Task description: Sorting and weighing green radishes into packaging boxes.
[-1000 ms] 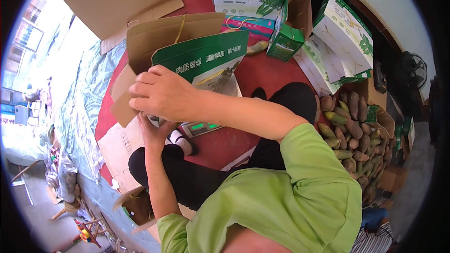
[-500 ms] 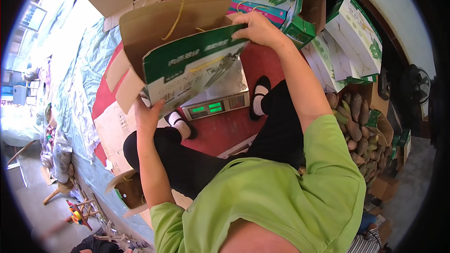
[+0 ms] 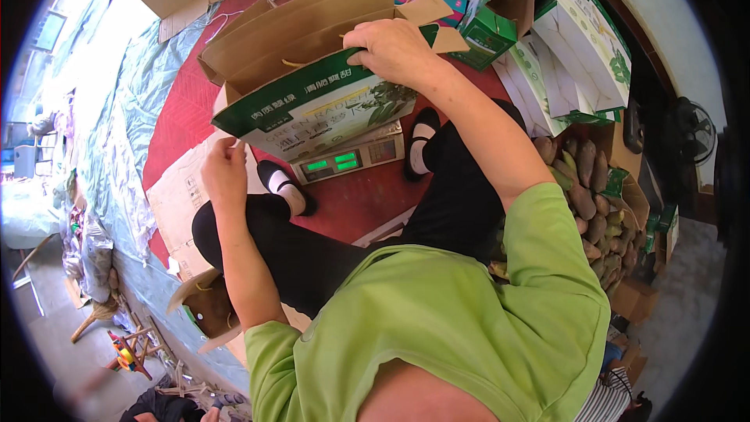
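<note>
Both hands have shifted over the past half second: the left grip (image 3: pixel 224 168) has come away from the lower left corner of a white-and-green cardboard carton with brown inner walls (image 3: pixel 320 113), and the right grip (image 3: pixel 391 51) has slid inward from that carton's right end. Now the right grip is closed on the green upper edge of the front panel, thumb outside. The left grip has its fingers curled in just below the carton's left end; whether anything lies between them cannot be told. One carton is in hand, open at the top, two brown end flaps (image 3: pixel 427 9) spreading just right of the right grip. Directly below that grip is one metal scale with a green-lit display (image 3: pixel 387 150), partly covered by the carton; whether the two touch is unclear. Two black shoes (image 3: pixel 426 118) flank the scale on a red floor covering (image 3: pixel 344 217), one nearer each grip. One flat brown cardboard sheet (image 3: pixel 178 199) lies left of the left grip. Well to the right of the right grip stands one black fan (image 3: pixel 694 133), beyond a heap of green and brown root vegetables (image 3: pixel 595 187), too overlapped to count.
</note>
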`<state>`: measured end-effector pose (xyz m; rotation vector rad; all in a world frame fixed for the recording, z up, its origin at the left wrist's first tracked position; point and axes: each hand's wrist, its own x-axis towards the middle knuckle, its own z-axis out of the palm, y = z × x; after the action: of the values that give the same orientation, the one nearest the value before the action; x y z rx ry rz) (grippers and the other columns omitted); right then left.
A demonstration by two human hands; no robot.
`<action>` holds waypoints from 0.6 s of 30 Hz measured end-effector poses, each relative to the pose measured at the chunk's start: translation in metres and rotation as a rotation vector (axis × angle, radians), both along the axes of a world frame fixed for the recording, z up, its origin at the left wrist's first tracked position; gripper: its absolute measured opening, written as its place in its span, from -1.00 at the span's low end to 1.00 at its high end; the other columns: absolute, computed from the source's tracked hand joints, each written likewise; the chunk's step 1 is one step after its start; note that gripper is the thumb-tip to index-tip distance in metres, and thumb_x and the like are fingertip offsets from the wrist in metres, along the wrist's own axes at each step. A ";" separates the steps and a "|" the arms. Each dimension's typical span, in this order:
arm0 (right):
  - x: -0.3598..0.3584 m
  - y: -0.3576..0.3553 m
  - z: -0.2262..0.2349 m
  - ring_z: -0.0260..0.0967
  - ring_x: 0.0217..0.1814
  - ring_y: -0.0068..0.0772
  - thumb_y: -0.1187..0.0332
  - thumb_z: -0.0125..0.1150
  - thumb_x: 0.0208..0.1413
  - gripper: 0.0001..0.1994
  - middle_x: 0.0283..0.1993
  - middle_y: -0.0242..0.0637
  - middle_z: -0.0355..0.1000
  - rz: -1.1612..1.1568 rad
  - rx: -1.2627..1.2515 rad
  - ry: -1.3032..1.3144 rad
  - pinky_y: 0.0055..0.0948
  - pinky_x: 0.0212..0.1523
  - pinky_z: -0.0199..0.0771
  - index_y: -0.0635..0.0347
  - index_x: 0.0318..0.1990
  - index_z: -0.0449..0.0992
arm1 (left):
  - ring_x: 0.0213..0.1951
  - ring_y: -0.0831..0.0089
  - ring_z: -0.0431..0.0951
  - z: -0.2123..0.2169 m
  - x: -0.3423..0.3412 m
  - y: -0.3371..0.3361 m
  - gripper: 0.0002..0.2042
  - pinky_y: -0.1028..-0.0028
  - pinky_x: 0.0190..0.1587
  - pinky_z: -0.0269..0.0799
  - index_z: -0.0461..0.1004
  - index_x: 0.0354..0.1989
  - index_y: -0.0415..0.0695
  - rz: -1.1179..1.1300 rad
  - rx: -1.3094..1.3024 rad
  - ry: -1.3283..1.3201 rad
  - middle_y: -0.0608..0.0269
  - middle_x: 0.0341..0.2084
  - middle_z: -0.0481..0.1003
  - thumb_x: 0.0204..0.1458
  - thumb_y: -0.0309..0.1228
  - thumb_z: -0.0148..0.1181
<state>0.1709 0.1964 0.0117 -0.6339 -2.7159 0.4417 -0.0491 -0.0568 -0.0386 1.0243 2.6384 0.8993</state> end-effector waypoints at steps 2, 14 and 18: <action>0.007 -0.002 -0.009 0.45 -0.22 -0.13 0.28 0.26 -0.05 -0.85 -0.33 -0.33 0.50 -0.004 -0.045 -0.043 -0.14 -0.23 0.39 0.04 -0.30 0.55 | -0.31 0.23 0.56 0.028 0.016 0.001 -0.68 0.31 -0.26 0.42 0.51 -0.11 -0.23 0.103 -0.026 -0.015 0.08 -0.42 0.55 -0.06 -0.42 0.31; 0.014 -0.012 -0.011 0.45 -0.20 -0.08 0.25 0.26 -0.04 -0.80 -0.29 -0.21 0.52 0.011 -0.252 -0.197 -0.15 -0.17 0.41 0.05 -0.24 0.59 | -0.08 0.20 0.44 0.046 0.043 0.035 -0.43 0.21 0.12 0.24 0.44 0.07 0.05 -0.400 0.001 0.659 0.26 -0.23 0.43 -0.24 -0.44 0.40; 0.026 -0.004 -0.011 0.44 -0.18 -0.13 0.26 0.26 -0.03 -0.79 -0.28 -0.20 0.51 0.005 -0.250 -0.147 -0.20 -0.13 0.40 0.10 -0.24 0.58 | -0.11 0.20 0.46 0.054 0.048 0.048 -0.51 0.25 -0.03 0.30 0.46 -0.02 -0.02 -0.414 -0.091 0.442 0.22 -0.25 0.44 -0.23 -0.46 0.38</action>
<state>0.1964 0.1920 0.0006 -0.7508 -2.8250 0.7740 -0.0013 -0.0086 0.0154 1.8302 2.5887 0.4996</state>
